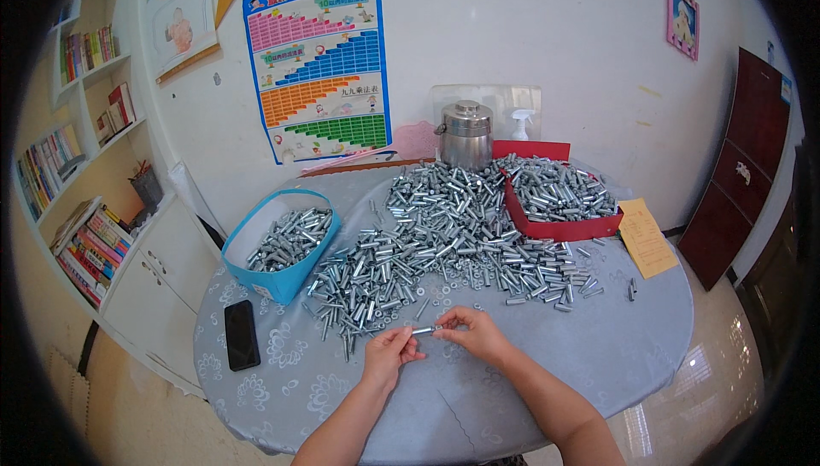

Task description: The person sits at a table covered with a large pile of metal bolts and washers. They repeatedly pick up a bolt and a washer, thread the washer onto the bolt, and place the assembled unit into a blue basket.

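Note:
Between my two hands, just in front of the pile, a silvery expansion bolt (423, 330) lies nearly level. My left hand (389, 353) pinches its left end with thumb and fingers. At the other end, the fingertips of my right hand (472, 334) are closed on the bolt's tip; whether a small nut or washer is there is too small to tell. Right beyond my hands spreads a big heap of loose expansion bolts (436, 227) with metal sleeves. Several loose washers and nuts (446, 290) lie along its near edge.
A blue box (282, 283) of bolts stands left, a red box (559, 228) of them at right. Behind the heap are a steel pot (467, 137) and a white spray bottle (522, 124). A black phone (242, 335) and yellow paper (647, 240) lie on the grey tablecloth (547, 372).

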Motion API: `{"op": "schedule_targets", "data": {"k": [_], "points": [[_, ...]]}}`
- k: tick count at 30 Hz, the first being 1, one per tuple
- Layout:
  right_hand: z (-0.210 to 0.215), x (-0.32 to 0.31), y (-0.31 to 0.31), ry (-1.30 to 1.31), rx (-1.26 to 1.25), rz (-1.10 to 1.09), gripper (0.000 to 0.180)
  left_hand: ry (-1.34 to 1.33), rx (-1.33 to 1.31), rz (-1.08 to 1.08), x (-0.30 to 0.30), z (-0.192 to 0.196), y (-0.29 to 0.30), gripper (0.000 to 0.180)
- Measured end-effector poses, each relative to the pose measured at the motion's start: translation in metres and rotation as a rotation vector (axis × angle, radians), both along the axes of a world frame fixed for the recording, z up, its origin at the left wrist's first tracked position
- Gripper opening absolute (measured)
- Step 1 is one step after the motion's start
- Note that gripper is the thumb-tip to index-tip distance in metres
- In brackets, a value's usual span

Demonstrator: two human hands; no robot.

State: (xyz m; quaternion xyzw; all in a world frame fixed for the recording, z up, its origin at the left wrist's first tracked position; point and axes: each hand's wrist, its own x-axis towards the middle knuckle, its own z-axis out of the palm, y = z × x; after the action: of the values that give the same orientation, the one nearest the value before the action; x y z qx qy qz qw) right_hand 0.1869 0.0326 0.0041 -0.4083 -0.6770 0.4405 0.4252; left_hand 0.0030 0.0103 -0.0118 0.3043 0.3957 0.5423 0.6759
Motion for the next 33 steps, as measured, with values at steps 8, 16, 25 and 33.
{"op": "schedule_targets", "data": {"k": [8,16,25,33], "points": [[0.000,0.005,0.004,0.141,-0.031,0.078,0.019,-0.117,-0.079,-0.052,-0.003,-0.001,0.000,0.016],[0.013,0.006,0.001,0.143,0.013,0.086,0.019,-0.166,-0.114,-0.079,-0.004,-0.003,0.001,0.015],[0.009,0.000,-0.003,-0.069,0.018,0.009,0.020,0.011,-0.006,0.028,0.002,0.006,-0.004,0.015],[0.010,0.003,-0.003,-0.218,0.020,0.023,0.019,0.004,0.005,0.011,0.003,0.005,-0.005,0.017]]}}
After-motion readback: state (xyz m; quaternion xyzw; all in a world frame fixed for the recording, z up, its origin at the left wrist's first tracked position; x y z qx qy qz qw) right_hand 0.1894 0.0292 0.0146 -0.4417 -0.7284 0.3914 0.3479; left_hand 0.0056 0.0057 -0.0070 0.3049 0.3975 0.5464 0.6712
